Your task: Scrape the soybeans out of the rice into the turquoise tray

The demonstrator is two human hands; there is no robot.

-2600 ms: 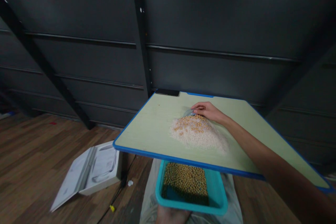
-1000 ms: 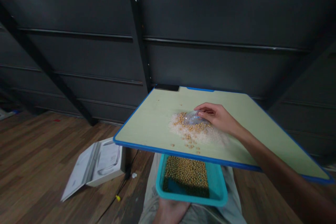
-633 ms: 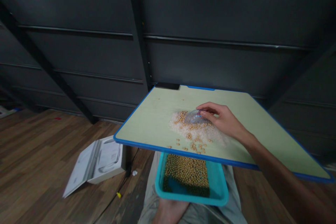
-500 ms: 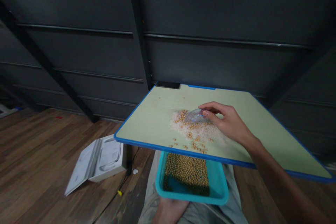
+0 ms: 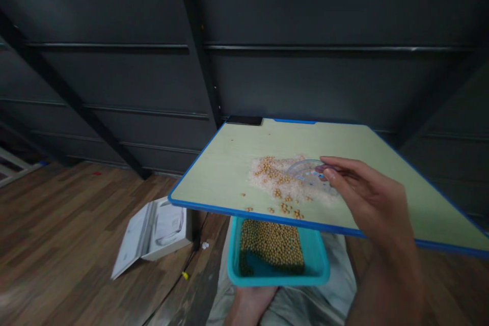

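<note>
My right hand (image 5: 367, 188) pinches the edge of a clear, rounded plastic piece (image 5: 305, 167), perhaps a lid, between thumb and fingers. It is just over a mixed patch of white rice (image 5: 260, 179) and tan soybeans (image 5: 267, 165) on the pale green board table (image 5: 214, 173). Several loose beans (image 5: 284, 208) lie by the table's near edge. Below that edge, a turquoise plastic basin (image 5: 315, 265) holds many more beans (image 5: 275, 244) above my lap. My left hand (image 5: 254, 300) supports the basin from beneath at its near side, the fingers mostly hidden under it.
A flat black object (image 5: 244, 120) lies at the table's far left corner. On the wooden floor to the left sit an open white box (image 5: 164, 234) and a black cable (image 5: 171, 290) with a yellow tie. A dark panelled wall (image 5: 305, 81) stands behind the table.
My right hand has drawn back to the right and nearer to me with the clear plastic piece, uncovering more beans and rice. My left hand stays under the basin. The view has shifted slightly.
</note>
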